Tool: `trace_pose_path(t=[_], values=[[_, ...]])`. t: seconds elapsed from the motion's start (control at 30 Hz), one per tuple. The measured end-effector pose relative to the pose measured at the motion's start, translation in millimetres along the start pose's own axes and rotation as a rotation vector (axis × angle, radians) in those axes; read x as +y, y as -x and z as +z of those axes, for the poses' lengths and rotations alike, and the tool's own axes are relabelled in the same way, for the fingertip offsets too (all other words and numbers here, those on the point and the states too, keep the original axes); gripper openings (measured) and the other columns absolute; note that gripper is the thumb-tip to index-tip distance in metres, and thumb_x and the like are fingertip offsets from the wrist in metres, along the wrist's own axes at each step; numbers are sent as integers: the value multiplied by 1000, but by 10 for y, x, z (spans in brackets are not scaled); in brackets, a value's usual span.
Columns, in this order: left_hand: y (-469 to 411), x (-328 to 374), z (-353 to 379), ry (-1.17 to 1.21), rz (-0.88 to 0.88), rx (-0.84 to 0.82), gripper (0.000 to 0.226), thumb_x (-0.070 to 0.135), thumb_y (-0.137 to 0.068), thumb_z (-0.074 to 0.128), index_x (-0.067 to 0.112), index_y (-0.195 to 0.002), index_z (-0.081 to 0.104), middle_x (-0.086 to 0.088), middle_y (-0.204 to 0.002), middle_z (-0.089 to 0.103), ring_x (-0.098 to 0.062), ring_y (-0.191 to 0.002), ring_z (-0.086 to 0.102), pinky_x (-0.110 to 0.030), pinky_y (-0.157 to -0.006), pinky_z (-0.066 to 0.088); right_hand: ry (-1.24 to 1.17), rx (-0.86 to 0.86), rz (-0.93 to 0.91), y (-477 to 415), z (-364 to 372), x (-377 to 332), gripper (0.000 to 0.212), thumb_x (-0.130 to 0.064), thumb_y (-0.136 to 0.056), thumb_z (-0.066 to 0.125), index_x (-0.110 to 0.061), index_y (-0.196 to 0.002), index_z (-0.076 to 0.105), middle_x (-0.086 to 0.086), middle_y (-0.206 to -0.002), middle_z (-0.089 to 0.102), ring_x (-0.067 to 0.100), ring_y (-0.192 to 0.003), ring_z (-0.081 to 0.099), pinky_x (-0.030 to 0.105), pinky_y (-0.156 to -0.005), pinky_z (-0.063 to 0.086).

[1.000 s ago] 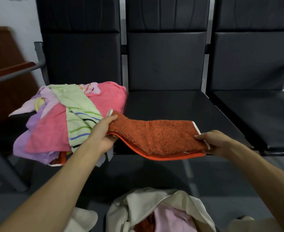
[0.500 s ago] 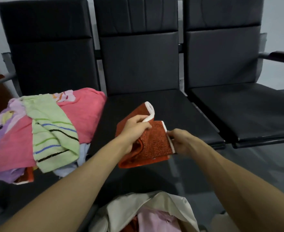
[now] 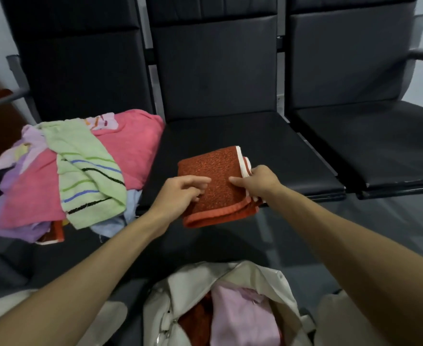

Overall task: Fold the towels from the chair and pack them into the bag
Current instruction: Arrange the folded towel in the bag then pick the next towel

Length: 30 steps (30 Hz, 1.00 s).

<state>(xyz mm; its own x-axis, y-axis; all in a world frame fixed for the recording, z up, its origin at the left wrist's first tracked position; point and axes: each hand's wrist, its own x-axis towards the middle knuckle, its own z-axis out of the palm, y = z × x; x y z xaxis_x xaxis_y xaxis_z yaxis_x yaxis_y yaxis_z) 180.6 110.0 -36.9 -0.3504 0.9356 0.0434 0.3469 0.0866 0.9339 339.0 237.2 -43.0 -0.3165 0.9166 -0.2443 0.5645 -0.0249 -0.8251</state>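
— So, nearest?
— Open cream bag (image 3: 195,278) on the floor, a pink towel (image 3: 242,318) inside.
— Hands?
— Left hand (image 3: 180,193) and right hand (image 3: 260,182) each have a closed grip on one side of the folded rust towel (image 3: 215,168), at the front edge of the bench (image 3: 230,136), middle seat.
— Beyond?
— Towel pile (image 3: 130,143) on the left seat.

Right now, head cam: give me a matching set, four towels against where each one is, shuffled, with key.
Things
1. orange towel
2. green striped towel
3. pale pink towel
4. bright pink towel

Places
A. inside the open cream bag
B. draped on top of the pile on the left chair
C. folded, held by the left hand and right hand at the front of the middle chair
D. in the pile, partly under the striped one

Pairs: 1-C, 2-B, 3-A, 4-D
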Motion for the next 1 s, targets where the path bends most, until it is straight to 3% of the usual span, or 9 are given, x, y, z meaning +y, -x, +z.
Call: trace_pose_path(t=[0.13, 0.27, 0.33, 0.47, 0.57, 0.63, 0.73, 0.9, 1.0], values=[[118, -194, -197, 104, -66, 176, 44, -8, -87, 46, 30, -89, 69, 2, -95, 69, -11, -91, 63, -21, -75, 47, 293, 91, -307, 57, 71, -63, 19, -32, -94, 59, -19, -80, 55, -1, -78, 58, 18, -75, 59, 22, -57, 42], [64, -95, -262, 65, -13, 221, 36, -2, -89, 53, 27, -108, 64, 4, -105, 61, -8, -95, 57, -14, -77, 43, 116, 53, -485, 186, -9, -210, 13, -25, -95, 58, -20, -87, 66, 1, -73, 62, 12, -69, 59, 13, -59, 45], [39, -71, -344, -2, 23, 217, 51, -2, -87, 57, 25, -130, 54, 1, -122, 52, -9, -106, 50, -7, -76, 40, 4, -91, -510, 239, -13, -262, 12, -21, -96, 57, -22, -97, 69, 4, -83, 68, 14, -76, 64, 28, -70, 53], [81, -51, -520, -221, -18, 63, 100, -1, -79, 67, 37, -152, 10, 4, -155, 17, -15, -141, 21, -25, -103, 31, -60, -358, -553, 380, -86, -347, 19, -13, -98, 54, -19, -109, 68, -2, -89, 68, 9, -79, 66, 24, -69, 53], [166, -45, -590, -89, -138, -96, 120, -1, -71, 79, 37, -152, -2, 5, -148, 31, -16, -137, 34, -28, -103, 36, -113, -511, -513, 468, -182, -366, 21, -4, -97, 51, -8, -113, 64, 0, -87, 68, 7, -75, 67, 19, -63, 52], [248, -82, -617, 44, -214, -204, 105, 1, -67, 81, 25, -151, 23, 3, -129, 57, -17, -119, 56, -27, -95, 44, -129, -605, -463, 512, -258, -337, 23, -2, -96, 50, -2, -116, 61, 7, -90, 67, 12, -76, 67, 22, -64, 55], [377, -143, -532, 79, -243, -351, 39, 5, -79, 72, 11, -116, 64, -4, -107, 72, -20, -101, 67, -29, -90, 51, -83, -651, -378, 540, -367, -227, 26, -7, -96, 51, 3, -119, 57, 14, -98, 65, 20, -82, 65, 29, -71, 57], [557, -322, -170, 87, -289, -404, 30, -5, -90, 48, 20, -103, 59, 0, -93, 64, -10, -81, 60, -22, -70, 47, 242, -536, -276, 528, -393, 126, 12, -12, -99, 51, -5, -103, 61, 12, -92, 64, 15, -79, 63, 29, -73, 55], [690, -582, 32, 43, -342, -540, 29, -1, -93, 48, 18, -112, 57, -5, -108, 66, -15, -97, 63, -28, -88, 50, 490, -523, -206, 553, -289, 459, 16, -17, -99, 52, -13, -84, 56, 3, -78, 57, 10, -70, 53, 24, -66, 46]])
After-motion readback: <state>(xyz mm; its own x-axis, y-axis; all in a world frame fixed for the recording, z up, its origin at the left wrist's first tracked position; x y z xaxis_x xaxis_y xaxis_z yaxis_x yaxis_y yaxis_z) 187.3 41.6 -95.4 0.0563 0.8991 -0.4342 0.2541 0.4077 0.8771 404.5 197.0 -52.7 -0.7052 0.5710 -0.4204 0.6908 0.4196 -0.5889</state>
